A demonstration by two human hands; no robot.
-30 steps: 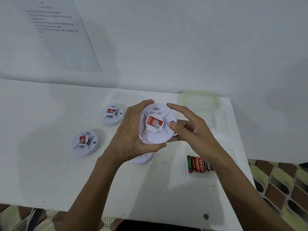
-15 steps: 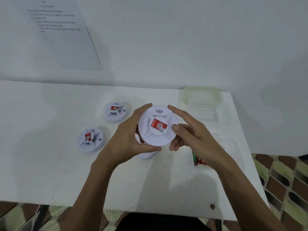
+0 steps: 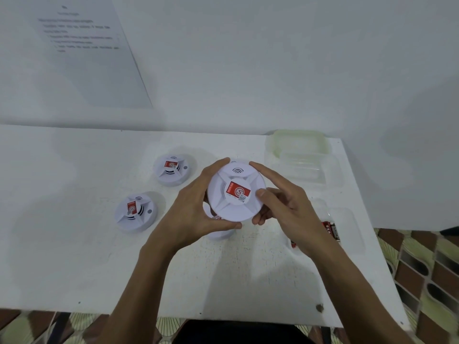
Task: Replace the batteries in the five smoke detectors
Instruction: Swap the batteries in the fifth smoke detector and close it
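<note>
facing up, label-side: smoke detector (image 3: pixel 236 192)

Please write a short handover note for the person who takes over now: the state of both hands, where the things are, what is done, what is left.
Left hand and right hand together grip one smoke detector above the table, face up, closed. Two detectors lie at left, another partly hidden under the held one; a fifth is not visible. Batteries lie right, behind the right wrist. Empty clear containers sit far right. Which detectors are finished cannot be told.
</note>
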